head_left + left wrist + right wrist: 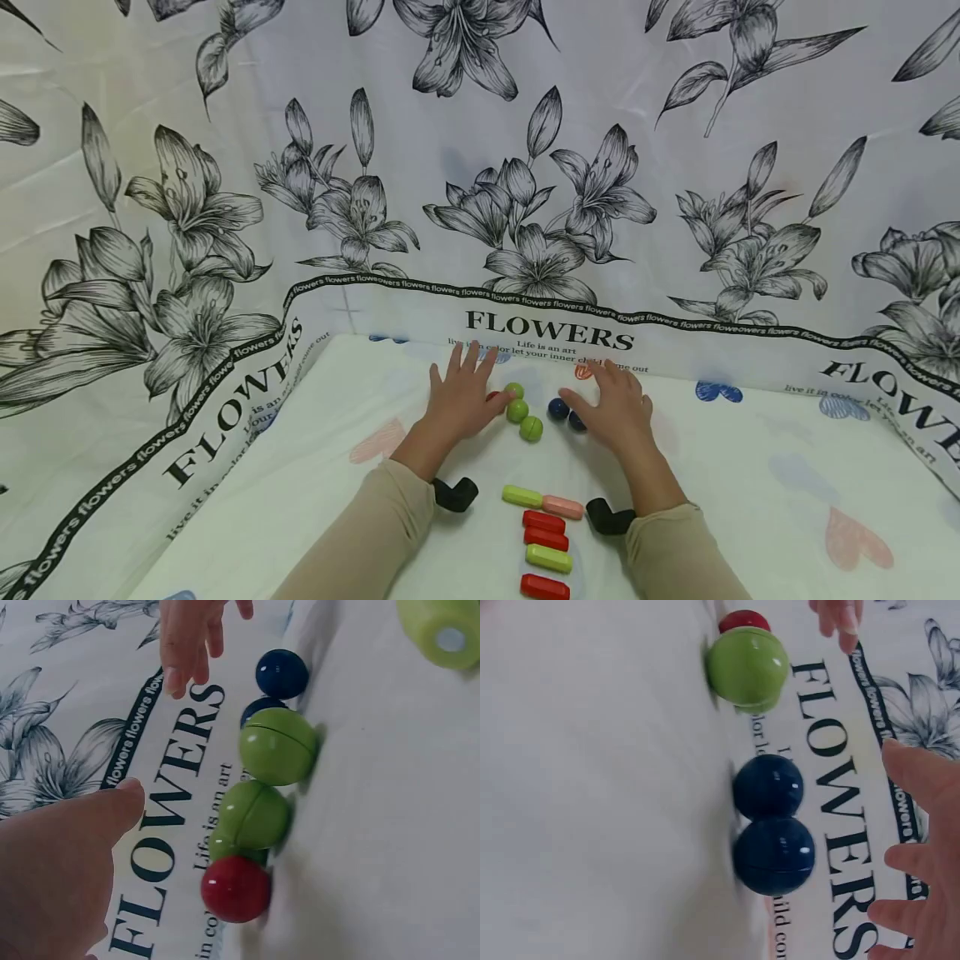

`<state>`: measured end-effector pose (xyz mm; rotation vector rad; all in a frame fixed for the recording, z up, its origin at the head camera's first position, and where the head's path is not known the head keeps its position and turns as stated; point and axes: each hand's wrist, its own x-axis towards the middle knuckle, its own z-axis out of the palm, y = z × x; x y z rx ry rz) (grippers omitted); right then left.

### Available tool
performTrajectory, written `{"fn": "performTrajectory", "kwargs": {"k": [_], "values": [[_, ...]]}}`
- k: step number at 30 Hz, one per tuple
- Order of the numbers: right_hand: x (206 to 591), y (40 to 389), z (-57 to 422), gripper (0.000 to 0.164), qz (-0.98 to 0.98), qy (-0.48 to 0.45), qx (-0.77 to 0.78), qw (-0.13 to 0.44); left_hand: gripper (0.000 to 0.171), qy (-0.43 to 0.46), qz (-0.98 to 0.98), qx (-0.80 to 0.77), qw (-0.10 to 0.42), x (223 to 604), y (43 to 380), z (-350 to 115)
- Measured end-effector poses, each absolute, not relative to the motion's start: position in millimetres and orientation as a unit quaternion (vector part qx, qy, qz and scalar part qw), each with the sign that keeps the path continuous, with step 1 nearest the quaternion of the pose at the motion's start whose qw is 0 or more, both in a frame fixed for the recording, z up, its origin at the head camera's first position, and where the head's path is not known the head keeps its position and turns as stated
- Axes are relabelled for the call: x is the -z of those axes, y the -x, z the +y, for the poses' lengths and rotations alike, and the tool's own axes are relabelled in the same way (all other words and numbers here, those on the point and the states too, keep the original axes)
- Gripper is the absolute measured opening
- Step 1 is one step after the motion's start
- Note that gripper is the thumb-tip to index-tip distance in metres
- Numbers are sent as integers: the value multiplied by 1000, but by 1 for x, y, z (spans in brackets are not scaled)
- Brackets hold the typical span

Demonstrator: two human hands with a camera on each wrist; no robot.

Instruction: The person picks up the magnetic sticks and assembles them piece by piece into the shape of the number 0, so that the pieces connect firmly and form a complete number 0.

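Observation:
Over the white cloth, my left hand (461, 404) spreads its fingers just left of a red ball (492, 397) and three green balls (517, 410). The thumb partly covers the red ball in the head view; whether it touches is unclear. My right hand (618, 408) is also spread, with its thumb near two dark blue balls (558, 408). In the right wrist view those blue balls (773, 856) sit side by side, apart from the fingers. The left wrist view has the red ball (235, 889) against the green balls (262, 814). Neither hand grips anything.
Nearer me, between the forearms, lie a light green block (522, 497) and a pink block (562, 507) end to end. Below them are red blocks (545, 587) and another light green block (549, 558). A flower-printed curtain (525, 250) hangs behind.

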<state>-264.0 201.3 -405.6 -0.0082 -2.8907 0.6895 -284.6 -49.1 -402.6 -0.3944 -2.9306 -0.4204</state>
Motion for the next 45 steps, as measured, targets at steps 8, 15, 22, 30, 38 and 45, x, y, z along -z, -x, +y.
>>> {"fn": "performTrajectory", "kwargs": {"k": [8, 15, 22, 30, 38, 45], "values": [[392, 259, 203, 99, -974, 23, -209, 80, 84, 108, -983, 122, 80, 389, 280, -54], [389, 256, 205, 103, -975, 25, -207, 75, 89, 105, -985, 107, 88, 385, 276, -52], [390, 257, 207, 103, -976, 27, -207, 67, 88, 110, -985, 104, 80, 386, 275, -49], [389, 258, 208, 101, -973, 26, -218, 65, 88, 105, -986, 109, 75, 384, 274, -49], [387, 258, 209, 100, -973, 23, -223, 64, 87, 104, -985, 117, 72, 384, 274, -49], [386, 260, 208, 92, -970, 8, -236, 55, 83, 115, -981, 145, 60, 382, 275, -47]]}}
